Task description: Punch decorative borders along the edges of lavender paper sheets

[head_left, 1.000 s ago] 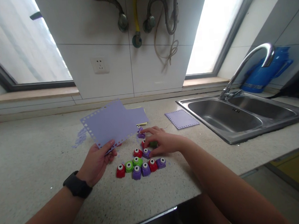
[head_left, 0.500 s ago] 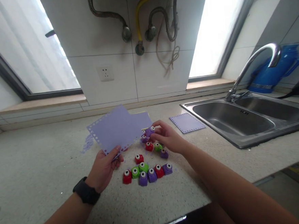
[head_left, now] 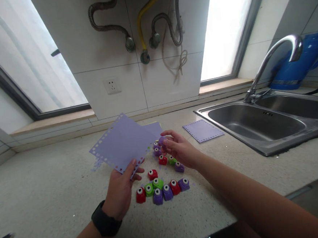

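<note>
My left hand (head_left: 124, 185), thumb on top, grips a sheet of purple paper (head_left: 125, 139) by its near corner. Small shaped holes run along several of the sheet's edges. Just right of the sheet, my right hand (head_left: 179, 148) holds a small purple craft punch (head_left: 162, 141) between thumb and fingers, partly hidden by them. Under that hand stand more punches, among them a red punch (head_left: 163, 160) and a green punch (head_left: 172, 160). A cluster of red, green and purple punches (head_left: 167, 192) with white buttons sits nearer to me.
A purple sheet with a punched border (head_left: 202, 131) lies beside the steel sink (head_left: 230, 119). More purple paper (head_left: 153, 128) lies behind the held sheet. Tiny purple paper bits (head_left: 98, 164) are scattered at left. A faucet (head_left: 269, 58) and blue jug (head_left: 294, 66) stand at right.
My right hand has turned the purple punch, so its white button no longer shows. The sheet in my left hand has rotated slightly. The whole view has shifted and tilted a little.
</note>
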Demonstrator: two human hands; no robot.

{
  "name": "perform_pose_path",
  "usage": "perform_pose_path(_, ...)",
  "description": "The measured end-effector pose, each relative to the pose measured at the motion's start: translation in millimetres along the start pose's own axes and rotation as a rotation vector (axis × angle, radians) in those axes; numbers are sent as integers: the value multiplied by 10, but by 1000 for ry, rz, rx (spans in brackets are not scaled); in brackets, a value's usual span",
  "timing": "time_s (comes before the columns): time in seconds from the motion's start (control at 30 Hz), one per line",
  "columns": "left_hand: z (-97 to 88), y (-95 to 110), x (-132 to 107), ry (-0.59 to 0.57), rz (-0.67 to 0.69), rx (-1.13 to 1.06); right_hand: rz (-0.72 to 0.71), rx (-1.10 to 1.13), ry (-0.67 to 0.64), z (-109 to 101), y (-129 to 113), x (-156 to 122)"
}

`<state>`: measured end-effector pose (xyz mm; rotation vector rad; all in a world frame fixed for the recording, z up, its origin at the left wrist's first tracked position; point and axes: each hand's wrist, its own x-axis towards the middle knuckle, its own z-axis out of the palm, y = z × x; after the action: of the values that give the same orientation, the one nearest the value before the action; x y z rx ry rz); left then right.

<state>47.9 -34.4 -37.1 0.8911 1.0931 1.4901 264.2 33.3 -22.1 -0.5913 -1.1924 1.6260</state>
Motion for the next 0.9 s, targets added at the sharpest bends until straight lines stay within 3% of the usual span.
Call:
perform_pose_path(0.17, 55, -30, -36, 6, 16, 5, 97, -117, -234, 19, 59, -22)
perform_pose_path(0.27, 51, -45, -40, -1, 24, 12, 83, -221, -296, 39, 65, -32)
perform_pose_path(0.47, 34, -61, -28, -18, 14, -33, -5, -236, -286, 69, 37, -44)
perform_pose_path(0.7, -17, -72, -24, -63, 26, 164, 16, -241, -178, 6, 28, -41)
perform_pose_path(0.9, -80, -40, 23, -131, 25, 38, -16, -239, -100, -80, 3, -16)
